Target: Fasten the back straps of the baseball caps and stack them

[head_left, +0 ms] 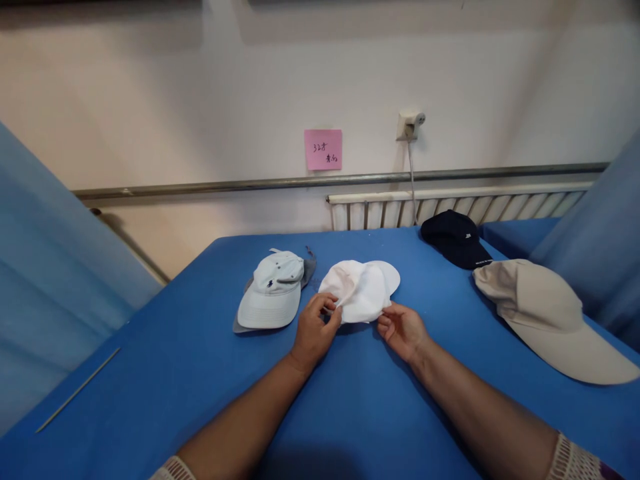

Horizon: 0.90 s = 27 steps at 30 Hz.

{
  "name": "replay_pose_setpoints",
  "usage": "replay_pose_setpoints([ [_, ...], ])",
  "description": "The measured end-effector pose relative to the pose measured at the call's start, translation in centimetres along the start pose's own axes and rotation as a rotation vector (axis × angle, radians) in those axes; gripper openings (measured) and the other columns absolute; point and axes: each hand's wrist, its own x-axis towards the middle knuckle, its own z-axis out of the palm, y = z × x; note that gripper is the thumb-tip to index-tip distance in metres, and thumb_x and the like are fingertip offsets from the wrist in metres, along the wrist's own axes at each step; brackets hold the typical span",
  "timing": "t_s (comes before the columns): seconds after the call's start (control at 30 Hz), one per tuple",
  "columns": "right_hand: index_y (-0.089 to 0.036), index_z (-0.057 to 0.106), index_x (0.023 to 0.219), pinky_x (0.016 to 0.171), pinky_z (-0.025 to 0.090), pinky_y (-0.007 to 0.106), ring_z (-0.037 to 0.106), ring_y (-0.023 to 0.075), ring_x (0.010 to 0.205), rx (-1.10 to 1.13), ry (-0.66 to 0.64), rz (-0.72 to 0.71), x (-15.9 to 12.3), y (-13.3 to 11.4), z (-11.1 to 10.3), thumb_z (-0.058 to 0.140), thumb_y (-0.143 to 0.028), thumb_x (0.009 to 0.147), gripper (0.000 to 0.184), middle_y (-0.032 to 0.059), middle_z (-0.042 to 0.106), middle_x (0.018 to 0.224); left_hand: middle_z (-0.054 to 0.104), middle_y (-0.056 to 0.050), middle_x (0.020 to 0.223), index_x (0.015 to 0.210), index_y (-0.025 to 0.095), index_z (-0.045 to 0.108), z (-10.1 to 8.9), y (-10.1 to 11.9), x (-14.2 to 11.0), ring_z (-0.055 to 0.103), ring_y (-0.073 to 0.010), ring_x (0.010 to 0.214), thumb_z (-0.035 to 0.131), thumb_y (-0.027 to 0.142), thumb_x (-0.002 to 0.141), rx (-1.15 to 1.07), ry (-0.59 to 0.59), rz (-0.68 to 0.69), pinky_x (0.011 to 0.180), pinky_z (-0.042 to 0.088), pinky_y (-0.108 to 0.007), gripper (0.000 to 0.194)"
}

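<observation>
A white baseball cap [357, 290] lies on its side in the middle of the blue table, its brim toward the right. My left hand [317, 327] pinches the cap's lower left edge between thumb and fingers. At the lower right edge, my right hand [403, 330] grips the fabric with its fingertips. Left of them a light blue cap [274, 287] with a small dark logo rests on top of a grey cap [310, 268], which is mostly hidden.
On the right lie a beige wide-brimmed cap [543, 303] and a navy cap [453, 237]. A thin stick [77, 391] lies at the table's left. Behind the blue table [200, 373] are a metal rail [250, 185], a radiator [390, 212] and a plugged-in socket [407, 127]. Blue curtains [60, 280] hang at both sides.
</observation>
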Motion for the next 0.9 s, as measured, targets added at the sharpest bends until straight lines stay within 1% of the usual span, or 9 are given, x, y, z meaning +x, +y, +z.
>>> replay_pose_setpoints([
  [0.1,-0.021,0.047,0.068,0.043,0.025,0.024,0.03,0.007,0.042,-0.033,0.018,-0.035,0.1,0.0,-0.2,0.058,-0.019,0.058,0.014,-0.0062,0.043,0.054,0.064,-0.004,0.095,0.072,0.018,0.055,0.0,0.3,-0.2,0.06,-0.0149,0.084,0.058,0.021,0.082,-0.033,-0.047,0.035,0.076,0.048,-0.028,0.01],
  [0.2,-0.02,0.049,0.069,0.043,0.026,0.024,0.034,0.0078,0.043,-0.087,0.073,-0.065,0.2,-0.2,-0.4,0.058,-0.021,0.059,0.014,-0.0046,0.048,0.055,0.065,-0.004,0.092,0.072,0.018,0.055,0.0,0.6,-0.3,0.061,-0.0153,0.086,0.056,0.021,0.083,-0.066,-0.132,0.076,0.079,0.048,-0.029,0.012],
  [0.33,-0.02,0.05,0.07,0.043,0.031,0.024,0.042,0.0097,0.046,-0.16,0.135,-0.118,0.4,-0.3,-0.5,0.061,-0.024,0.06,0.015,-0.0031,0.052,0.057,0.065,-0.005,0.089,0.072,0.019,0.055,0.0,0.9,-0.4,0.061,-0.0161,0.086,0.055,0.021,0.084,-0.057,-0.194,0.083,0.079,0.048,-0.029,0.012],
  [0.47,-0.021,0.052,0.078,0.045,0.036,0.024,0.049,0.0113,0.049,-0.191,0.247,-0.193,0.5,0.0,-0.5,0.068,-0.026,0.06,0.025,-0.0029,0.056,0.061,0.064,-0.005,0.087,0.072,0.019,0.056,0.1,1.1,-0.6,0.06,-0.016,0.084,0.055,0.021,0.084,-0.039,-0.236,0.09,0.08,0.047,-0.029,0.012],
  [0.63,-0.023,0.049,0.106,0.057,0.045,0.027,0.058,0.0157,0.066,-0.386,0.494,-0.386,0.2,-0.2,-0.4,0.069,-0.024,0.06,0.05,-0.0002,0.061,0.081,0.064,-0.004,0.084,0.071,0.019,0.055,0.2,1.3,-0.6,0.059,-0.0151,0.079,0.054,0.02,0.084,-0.035,-0.308,0.097,0.076,0.046,-0.028,0.013],
  [0.7,-0.023,0.047,0.113,0.061,0.045,0.028,0.057,0.0159,0.069,-0.492,0.477,-0.517,-0.1,-0.4,-0.2,0.067,-0.024,0.064,0.053,-0.0008,0.06,0.079,0.064,-0.004,0.083,0.07,0.019,0.055,0.3,1.5,-0.7,0.059,-0.0151,0.078,0.054,0.021,0.085,-0.043,-0.318,0.09,0.075,0.046,-0.029,0.014],
  [0.77,-0.023,0.048,0.112,0.061,0.043,0.027,0.055,0.0153,0.066,-0.555,0.38,-0.621,-0.4,-0.3,0.1,0.064,-0.026,0.069,0.046,-0.0019,0.058,0.075,0.064,-0.005,0.084,0.071,0.019,0.055,0.3,1.9,-0.9,0.059,-0.0153,0.079,0.054,0.022,0.085,-0.065,-0.314,0.087,0.075,0.047,-0.029,0.015],
  [0.83,-0.024,0.052,0.103,0.058,0.041,0.026,0.053,0.0146,0.061,-0.58,0.285,-0.64,-0.6,0.2,0.3,0.063,-0.028,0.07,0.035,-0.0028,0.057,0.071,0.064,-0.005,0.084,0.072,0.019,0.055,0.2,2.5,-1.2,0.06,-0.0152,0.079,0.054,0.022,0.086,-0.094,-0.306,0.095,0.075,0.047,-0.028,0.015],
  [0.9,-0.024,0.055,0.094,0.055,0.039,0.026,0.05,0.0144,0.057,-0.605,0.223,-0.588,-0.5,0.9,0.3,0.065,-0.029,0.07,0.027,-0.0031,0.057,0.066,0.064,-0.004,0.084,0.073,0.019,0.055,0.1,2.9,-1.4,0.06,-0.015,0.079,0.053,0.023,0.087,-0.109,-0.324,0.122,0.074,0.048,-0.027,0.015],
])
